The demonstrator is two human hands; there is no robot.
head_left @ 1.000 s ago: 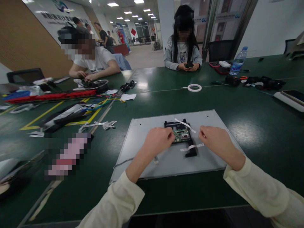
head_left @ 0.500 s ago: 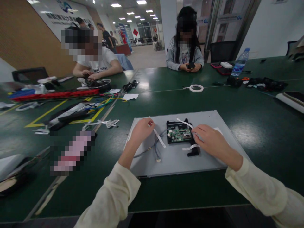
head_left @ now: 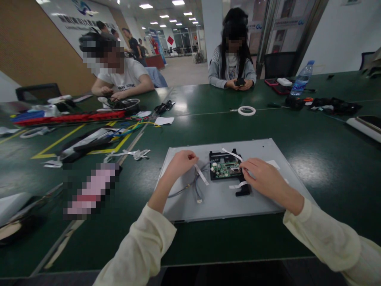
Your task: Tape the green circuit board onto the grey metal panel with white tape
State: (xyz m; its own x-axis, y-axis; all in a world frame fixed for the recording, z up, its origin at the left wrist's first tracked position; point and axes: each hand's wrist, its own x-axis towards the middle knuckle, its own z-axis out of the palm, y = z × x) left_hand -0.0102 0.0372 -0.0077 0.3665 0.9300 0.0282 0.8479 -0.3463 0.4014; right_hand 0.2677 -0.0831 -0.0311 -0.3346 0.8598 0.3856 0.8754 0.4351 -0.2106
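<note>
A grey flat panel (head_left: 178,212) lies on the table, with a green circuit board (head_left: 225,170) in a black bracket (head_left: 242,190) on top. My left hand (head_left: 182,163) pinches one end of a white tape strip (head_left: 203,176), which hangs over grey cables (head_left: 195,186). Closed fingers of my right hand (head_left: 263,176) touch the right edge of the board and bracket; what lies between them is hidden. An upper white strip (head_left: 229,153) runs to those fingertips. Below them, a lower white strip (head_left: 238,185) crosses the bracket's arm.
Left of the panel lie a blurred phone (head_left: 92,188), crumpled white strips (head_left: 133,154) and a red bar (head_left: 98,116). A white tape roll (head_left: 247,111) lies beyond the panel. Two people sit across the table (head_left: 190,242). A water bottle (head_left: 302,79) stands at the back right.
My left hand has shifted slightly right and down with the tape strip. The right hand's fingertips have moved a little at the board's edge.
</note>
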